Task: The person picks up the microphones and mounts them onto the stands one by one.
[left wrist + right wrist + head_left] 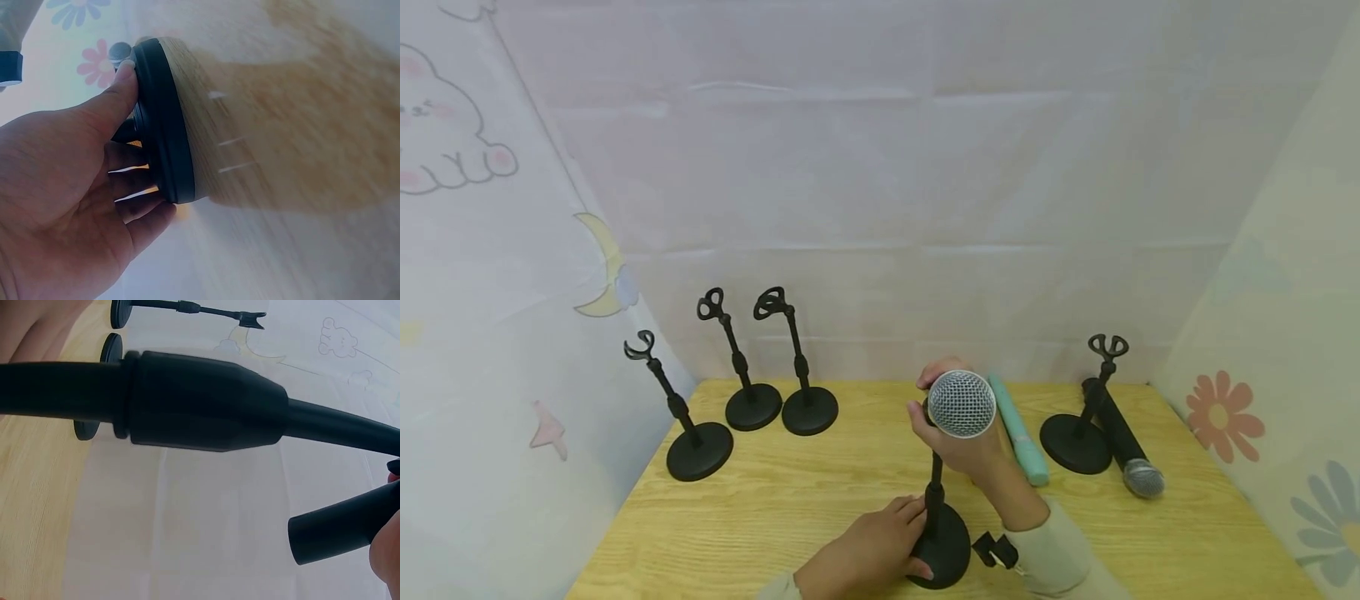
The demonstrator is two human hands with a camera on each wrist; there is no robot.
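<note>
My right hand (973,457) holds a black microphone (962,405) with a silver mesh head, which points toward me at the top of a desk microphone stand (945,557). The microphone's black handle end (334,526) sticks out past the hand in the right wrist view, beyond the stand's pole (209,403). The stand's clip is mostly hidden behind the hand and the mesh head. Down at the round black base (164,125), my left hand (874,540) grips the rim, thumb on one side and fingers on the other.
Three stands with bare clips, a near one (700,452), a middle one (752,408) and another (810,412), stand at the left. On the right are a teal microphone (1021,433), another stand (1077,443) and a lying black microphone (1120,433). Cloth walls (880,183) enclose the wooden table (715,533).
</note>
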